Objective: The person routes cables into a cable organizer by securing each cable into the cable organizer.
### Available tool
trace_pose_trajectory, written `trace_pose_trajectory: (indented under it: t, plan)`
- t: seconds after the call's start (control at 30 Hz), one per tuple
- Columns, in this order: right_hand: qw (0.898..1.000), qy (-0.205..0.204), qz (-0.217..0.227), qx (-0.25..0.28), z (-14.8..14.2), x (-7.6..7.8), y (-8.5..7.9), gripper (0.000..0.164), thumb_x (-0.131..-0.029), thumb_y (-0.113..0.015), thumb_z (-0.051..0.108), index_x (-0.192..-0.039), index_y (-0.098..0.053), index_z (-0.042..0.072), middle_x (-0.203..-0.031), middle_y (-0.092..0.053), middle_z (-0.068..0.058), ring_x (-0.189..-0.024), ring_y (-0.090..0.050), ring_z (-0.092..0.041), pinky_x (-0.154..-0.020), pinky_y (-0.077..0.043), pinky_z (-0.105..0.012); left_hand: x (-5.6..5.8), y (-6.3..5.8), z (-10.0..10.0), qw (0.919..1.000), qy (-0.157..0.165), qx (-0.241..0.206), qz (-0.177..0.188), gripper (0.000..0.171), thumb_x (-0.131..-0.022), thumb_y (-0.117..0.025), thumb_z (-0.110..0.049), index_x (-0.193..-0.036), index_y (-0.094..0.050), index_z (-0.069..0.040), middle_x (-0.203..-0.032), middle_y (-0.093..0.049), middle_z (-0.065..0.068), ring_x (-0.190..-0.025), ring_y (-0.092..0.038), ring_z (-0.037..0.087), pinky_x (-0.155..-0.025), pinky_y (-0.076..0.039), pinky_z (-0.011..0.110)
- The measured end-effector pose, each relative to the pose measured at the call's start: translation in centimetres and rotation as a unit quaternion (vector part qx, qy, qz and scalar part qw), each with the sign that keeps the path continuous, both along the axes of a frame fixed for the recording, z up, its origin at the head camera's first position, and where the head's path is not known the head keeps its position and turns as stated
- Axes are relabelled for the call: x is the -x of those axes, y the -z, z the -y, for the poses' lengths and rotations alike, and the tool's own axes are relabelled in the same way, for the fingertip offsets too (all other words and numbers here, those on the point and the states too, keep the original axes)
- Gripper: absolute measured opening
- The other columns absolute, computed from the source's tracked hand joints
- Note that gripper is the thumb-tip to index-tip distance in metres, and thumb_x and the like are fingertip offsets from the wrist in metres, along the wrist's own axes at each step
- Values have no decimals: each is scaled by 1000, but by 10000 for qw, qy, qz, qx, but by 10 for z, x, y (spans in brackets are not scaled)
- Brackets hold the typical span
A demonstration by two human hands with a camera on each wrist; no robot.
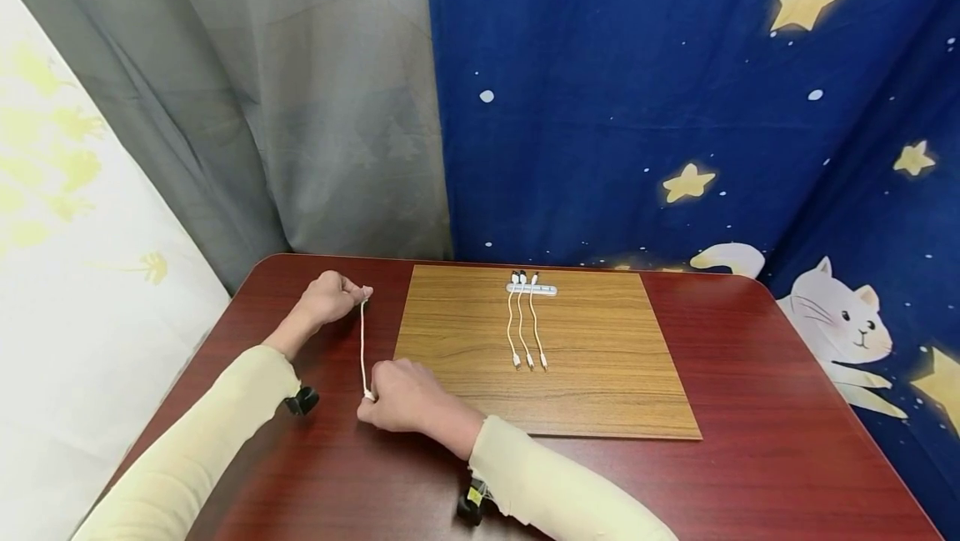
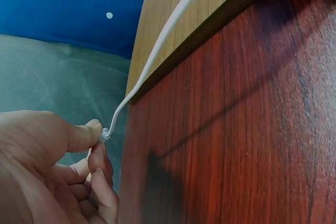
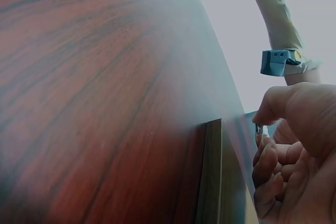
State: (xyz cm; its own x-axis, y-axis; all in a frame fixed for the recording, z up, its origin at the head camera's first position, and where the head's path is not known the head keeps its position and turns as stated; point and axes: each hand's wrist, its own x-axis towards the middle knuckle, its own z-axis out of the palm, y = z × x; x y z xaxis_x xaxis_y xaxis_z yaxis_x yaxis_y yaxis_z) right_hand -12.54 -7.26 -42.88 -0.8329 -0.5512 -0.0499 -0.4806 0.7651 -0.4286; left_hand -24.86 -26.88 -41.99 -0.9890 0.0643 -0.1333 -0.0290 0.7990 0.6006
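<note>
A short white charging cable [image 1: 363,345] stretches between my two hands over the red table, left of the wooden board. My left hand [image 1: 330,298] pinches its far end between thumb and fingertips; in the left wrist view the cable [image 2: 160,40] bends just past the thumb. Nearer to me, my right hand [image 1: 405,398] pinches the other end, and a metal plug tip [image 3: 258,128] shows between thumb and finger in the right wrist view. On the board, three similar white cables [image 1: 521,324] lie side by side, their upper ends in a pale cable holder [image 1: 543,289].
The wooden board [image 1: 600,374] lies on the dark red table [image 1: 780,408], its left edge close to my right hand. Grey and blue curtains [image 1: 555,107] hang behind the table's far edge. A small black camera [image 1: 302,401] sits at my left wrist.
</note>
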Motion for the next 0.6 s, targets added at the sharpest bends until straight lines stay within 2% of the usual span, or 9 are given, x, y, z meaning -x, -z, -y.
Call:
trace_pose_trajectory:
  t: [0.27, 0.4, 0.6]
  plan:
    - [9993, -116, -3, 364, -10, 4, 2, 22, -82, -73, 27, -68, -57, 22, -63, -52, 11, -59, -50, -6, -53, -40, -21, 0, -2, -9, 9996, -60, -280, -83, 45, -102, -63, -34, -66, -61, -6, -55, -37, -5, -63, -36, 19, -64, -36, 35]
    - [9982, -155, 22, 581, -16, 6, 4, 21, -82, -74, 25, -71, -56, 22, -64, -52, 11, -58, -50, -6, -53, -40, -21, -1, -5, -14, 9989, -104, -423, -197, 41, -101, -63, -32, -74, -67, -2, -56, -44, -4, -61, -40, 18, -63, -37, 34]
    - [9959, -185, 91, 883, -27, 7, 5, 21, -82, -74, 22, -72, -56, 21, -62, -52, 11, -57, -49, -5, -53, -39, -20, -1, -6, -21, 9975, -147, -632, -274, 35, -101, -64, -31, -90, -74, 0, -66, -59, 3, -68, -48, 20, -66, -40, 34]
